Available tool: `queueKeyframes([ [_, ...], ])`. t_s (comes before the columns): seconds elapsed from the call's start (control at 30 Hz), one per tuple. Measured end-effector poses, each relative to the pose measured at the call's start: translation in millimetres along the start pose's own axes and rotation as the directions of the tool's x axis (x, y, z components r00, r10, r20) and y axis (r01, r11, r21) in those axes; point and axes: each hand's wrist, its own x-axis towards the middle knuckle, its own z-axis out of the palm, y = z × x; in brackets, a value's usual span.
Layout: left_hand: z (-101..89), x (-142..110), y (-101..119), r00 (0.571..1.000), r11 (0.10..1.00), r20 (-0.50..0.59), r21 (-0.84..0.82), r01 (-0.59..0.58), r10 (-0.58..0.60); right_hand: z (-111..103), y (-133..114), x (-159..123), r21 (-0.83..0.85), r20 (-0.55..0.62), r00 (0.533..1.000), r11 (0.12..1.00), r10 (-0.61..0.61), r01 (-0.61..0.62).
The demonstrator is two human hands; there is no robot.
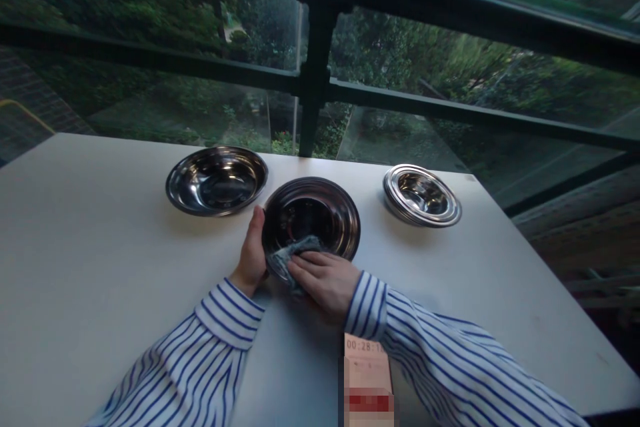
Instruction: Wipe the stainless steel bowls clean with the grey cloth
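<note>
A shiny steel bowl (320, 210) stands tilted toward me at the middle of the white table (90, 240). My left hand (251, 255) grips its left rim, thumb up along the edge. My right hand (323, 280) presses a grey cloth (290, 257) against the bowl's near rim, fingers closed over the cloth. Both sleeves are white with blue stripes.
A second steel bowl (217, 180) sits to the left behind. A stack of smaller steel bowls (421, 195) sits to the right. A dark railing with glass panels (315, 80) runs along the table's far edge. A small timer device (367, 373) lies near me.
</note>
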Motion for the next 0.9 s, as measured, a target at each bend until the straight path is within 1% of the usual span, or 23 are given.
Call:
queueKeyframes([
  [0.1,-5.2,-1,1,0.993,0.993,0.008,-0.026,0.116,-0.116,9,-9,27,0.07,-0.109,0.992,0.996,0.069,-0.061],
  [0.17,-8.1,-1,1,0.984,0.984,0.012,-0.034,0.176,-0.176,10,-12,37,0.076,-0.138,0.986,0.993,0.096,-0.086],
  [0.2,-8.8,0,2,0.983,0.982,0.016,-0.038,0.185,-0.184,9,-13,39,0.073,-0.134,0.986,0.993,0.1,-0.091],
  [0.27,-8.4,1,2,0.99,0.989,0.02,-0.044,0.143,-0.142,4,-13,34,0.062,-0.095,0.991,0.994,0.099,-0.093],
  [0.4,-3.1,3,2,0.999,1.0,0.046,-0.016,-0.013,0.014,-11,-8,7,-0.005,0.037,0.995,0.996,0.092,-0.092],
  [0.43,-1.8,3,2,0.998,1.0,0.054,-0.002,-0.031,0.031,-14,-5,-1,-0.035,0.066,0.994,0.996,0.088,-0.086],
  [0.53,0.8,3,3,0.997,0.999,0.07,0.034,-0.034,0.032,-18,4,-15,-0.112,0.114,0.992,0.993,0.057,-0.044],
  [0.63,2.0,3,4,0.997,0.998,0.062,0.039,-0.042,0.04,-14,6,-12,-0.129,0.099,0.995,0.992,0.026,-0.013],
  [0.8,0.2,4,5,1.0,0.999,0.004,0.036,-0.031,0.031,3,-7,11,-0.069,-0.022,0.999,0.997,0.036,-0.037],
  [0.9,-1.4,4,5,1.0,0.999,0.002,0.044,-0.027,0.027,8,-7,10,-0.032,-0.049,0.999,0.999,0.022,-0.024],
])
